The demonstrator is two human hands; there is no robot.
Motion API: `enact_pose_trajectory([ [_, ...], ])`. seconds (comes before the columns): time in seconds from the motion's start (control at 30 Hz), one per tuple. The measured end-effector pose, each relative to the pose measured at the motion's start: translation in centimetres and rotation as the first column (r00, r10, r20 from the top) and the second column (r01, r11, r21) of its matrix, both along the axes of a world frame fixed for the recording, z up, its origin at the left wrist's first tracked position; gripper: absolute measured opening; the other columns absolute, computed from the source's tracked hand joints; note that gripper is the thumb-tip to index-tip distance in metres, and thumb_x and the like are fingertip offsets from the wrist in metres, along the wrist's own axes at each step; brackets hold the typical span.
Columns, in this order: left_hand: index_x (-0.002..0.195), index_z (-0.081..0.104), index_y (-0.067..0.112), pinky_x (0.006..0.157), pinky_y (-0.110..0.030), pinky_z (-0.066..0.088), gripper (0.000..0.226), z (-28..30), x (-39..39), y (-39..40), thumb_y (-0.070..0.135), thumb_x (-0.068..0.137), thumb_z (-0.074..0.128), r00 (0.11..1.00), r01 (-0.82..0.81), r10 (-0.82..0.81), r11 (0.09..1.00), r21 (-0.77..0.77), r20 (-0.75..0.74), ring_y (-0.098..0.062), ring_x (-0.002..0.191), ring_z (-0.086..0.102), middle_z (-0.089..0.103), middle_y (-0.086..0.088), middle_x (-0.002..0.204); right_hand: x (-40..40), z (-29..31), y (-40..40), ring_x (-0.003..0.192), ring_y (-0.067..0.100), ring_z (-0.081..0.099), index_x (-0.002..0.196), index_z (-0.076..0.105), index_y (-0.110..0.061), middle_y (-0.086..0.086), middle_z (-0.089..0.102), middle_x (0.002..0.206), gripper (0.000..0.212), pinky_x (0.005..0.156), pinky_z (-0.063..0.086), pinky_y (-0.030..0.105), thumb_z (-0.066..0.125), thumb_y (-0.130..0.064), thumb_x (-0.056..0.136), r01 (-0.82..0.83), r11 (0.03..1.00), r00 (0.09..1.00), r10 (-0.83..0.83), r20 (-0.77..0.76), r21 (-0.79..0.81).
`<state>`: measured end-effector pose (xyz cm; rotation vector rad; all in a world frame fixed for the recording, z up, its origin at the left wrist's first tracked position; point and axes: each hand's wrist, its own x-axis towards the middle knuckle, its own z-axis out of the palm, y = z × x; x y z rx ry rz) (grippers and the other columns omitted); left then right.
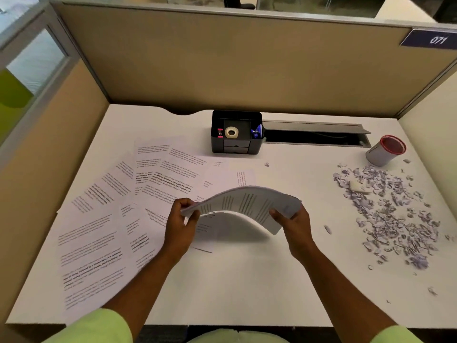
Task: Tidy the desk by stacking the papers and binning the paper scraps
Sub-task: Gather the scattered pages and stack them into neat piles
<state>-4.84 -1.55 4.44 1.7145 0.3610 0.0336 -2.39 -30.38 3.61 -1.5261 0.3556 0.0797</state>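
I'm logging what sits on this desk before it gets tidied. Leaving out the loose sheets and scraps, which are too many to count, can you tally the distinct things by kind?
Desk organiser: 1
Tape roll: 1, inside the organiser
Red-rimmed bin: 1
Held sheaf of papers: 1, gripped by the left hand and the right hand
Total: 4

1. Desk (235,288): white, cubicle-fitted.
2. Partition panels (222,60): beige fabric, grey-framed.
3. Number plate (430,39): dark blue, reads "071".
4. Cable tray (314,133): recessed, lid raised.
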Motion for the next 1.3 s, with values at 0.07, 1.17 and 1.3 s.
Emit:
enact_pose_trajectory([
  [0.07, 0.108, 0.054, 0.026, 0.072, -0.013, 0.053, 0.026, 0.0, 0.4, 0.2, 0.007, 0.093, 0.064, 1.000, 0.021, -0.021, 1.000, 0.019, 0.004, -0.013, 0.107, 0.062, 0.063, 0.007, 0.111, 0.2, 0.5, -0.2, 0.106, 0.019, 0.070, 0.120, 0.065, -0.014, 0.007, 0.072, 0.116, 0.042, 0.084, 0.060, 0.035, 0.079, 0.001, 0.083, -0.013, 1.000, 1.000, 0.013, 0.017, 0.021],
  [1.17, 0.118, 0.058, 0.020, 0.100, -0.047, 0.050, 0.019, 5.2, 4.3, -2.1, 0.019, 0.099, 0.055, 0.991, -0.134, 0.130, 0.918, -0.374, -0.038, -0.022, 0.115, 0.063, 0.066, -0.005, 0.124, -0.3, 3.2, -0.4, 0.098, 0.029, 0.071, 0.114, 0.069, -0.006, 0.011, 0.076, 0.106, 0.035, 0.082, 0.060, 0.041, 0.075, -0.007, 0.080, 0.055, 0.948, 0.998, -0.054, -0.011, 0.314],
  [1.3, 0.120, 0.057, 0.025, 0.088, -0.035, 0.057, 0.021, 6.3, 4.1, -2.4, 0.021, 0.102, 0.050, 0.997, -0.043, 0.053, 0.987, -0.156, 0.060, -0.014, 0.105, 0.065, 0.068, 0.003, 0.113, 0.7, 4.7, -1.5, 0.098, 0.024, 0.074, 0.114, 0.073, -0.011, 0.009, 0.079, 0.105, 0.037, 0.082, 0.060, 0.034, 0.081, -0.008, 0.079, -0.087, 0.994, 0.994, 0.082, 0.070, 0.068],
])
